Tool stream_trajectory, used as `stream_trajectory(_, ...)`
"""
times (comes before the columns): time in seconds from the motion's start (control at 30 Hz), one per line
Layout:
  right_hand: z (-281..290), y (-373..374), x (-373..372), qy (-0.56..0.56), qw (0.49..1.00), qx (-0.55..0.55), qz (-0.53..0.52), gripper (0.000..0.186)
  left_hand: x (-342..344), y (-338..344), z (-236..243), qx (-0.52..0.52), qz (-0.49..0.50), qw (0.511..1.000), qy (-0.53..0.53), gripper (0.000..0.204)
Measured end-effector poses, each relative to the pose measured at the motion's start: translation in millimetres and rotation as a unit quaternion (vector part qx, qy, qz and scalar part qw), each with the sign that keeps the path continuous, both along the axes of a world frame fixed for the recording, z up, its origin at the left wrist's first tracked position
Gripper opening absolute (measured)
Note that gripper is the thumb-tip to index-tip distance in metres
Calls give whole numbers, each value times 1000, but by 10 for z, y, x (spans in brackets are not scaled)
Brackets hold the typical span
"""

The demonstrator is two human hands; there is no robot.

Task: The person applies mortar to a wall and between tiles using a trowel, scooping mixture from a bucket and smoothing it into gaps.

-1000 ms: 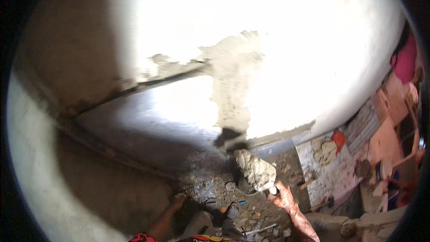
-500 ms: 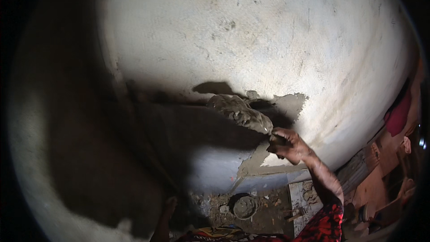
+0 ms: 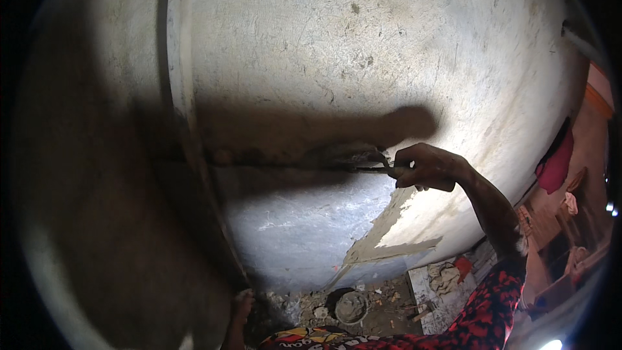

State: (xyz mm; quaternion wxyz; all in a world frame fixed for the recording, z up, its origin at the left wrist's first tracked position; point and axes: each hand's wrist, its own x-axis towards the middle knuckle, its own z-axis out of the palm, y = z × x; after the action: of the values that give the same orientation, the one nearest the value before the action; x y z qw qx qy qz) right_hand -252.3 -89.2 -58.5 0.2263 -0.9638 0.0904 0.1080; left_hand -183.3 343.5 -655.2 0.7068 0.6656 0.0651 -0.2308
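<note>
My right hand (image 3: pixel 427 167) is closed round the handle of a trowel (image 3: pixel 372 170), whose thin blade is seen nearly edge-on. The blade lies against the pale wall (image 3: pixel 311 45), along the top edge of a smooth blue-grey panel (image 3: pixel 298 227). Grey mortar (image 3: pixel 353 155) shows dimly above the blade, partly in shadow. A strip of wet mortar (image 3: pixel 369 236) runs down the panel's right side and along a bare white patch. Low on the left is my left hand (image 3: pixel 243 303), small and dark; its fingers cannot be made out clearly.
Below the wall, a round container (image 3: pixel 366 314) of grey mortar stands on rubble-strewn ground (image 3: pixel 389 295). To its right lies a whitish board (image 3: pixel 420 282) with a crumpled cloth (image 3: pixel 444 279). A vertical pipe-like strip (image 3: pixel 178 45) runs down the wall. Dark pink cloth (image 3: pixel 556 165) hangs at far right.
My right hand has risen and turned, bringing the mortar-covered trowel from in front of the wall to edge-on against it. The view has shifted, and more of the blue-grey panel is lit.
</note>
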Motion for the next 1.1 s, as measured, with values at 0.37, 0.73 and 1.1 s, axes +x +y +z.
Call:
stream_trajectory(0.37,-330,452,17,-228,884,-384,140,24,490,-170,976,-97,-74,984,-131,50)
stream_trajectory(0.73,-210,1077,483,-139,904,-387,113,30,1236,199,4490,-273,30,757,-592,66)
stream_trajectory(1.1,-59,1265,589,-160,860,-452,173,26,1865,-211,6596,8,376,556,-741,41)
